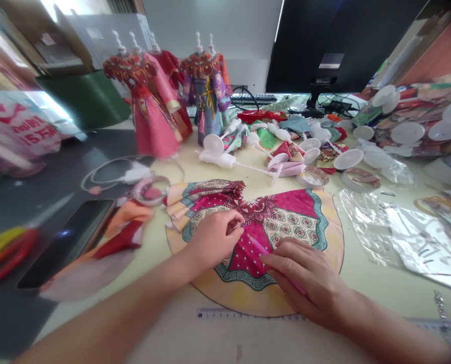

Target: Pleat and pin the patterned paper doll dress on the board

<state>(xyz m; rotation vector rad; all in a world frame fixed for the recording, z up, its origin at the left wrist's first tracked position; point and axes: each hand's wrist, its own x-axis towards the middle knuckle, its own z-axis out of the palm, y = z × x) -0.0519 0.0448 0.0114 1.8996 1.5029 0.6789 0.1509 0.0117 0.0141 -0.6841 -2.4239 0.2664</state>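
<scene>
The cloth point(244, 259) has dotted magenta panels, cream ones with round medallions, and a teal key border. The pen point(259, 246) is pink.

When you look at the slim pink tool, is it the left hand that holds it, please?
No, the right hand grips the slim pink tool over the patterned fabric.

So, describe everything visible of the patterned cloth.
The patterned cloth looks thin and fan-shaped, with magenta panels, cream medallion panels, maroon motifs, teal key border and yellowish rim. It lies mostly flat on the pale table, left end bunched in folds. The left hand and the right hand, holding a slim pink tool, are over it; contact is unclear.
</scene>
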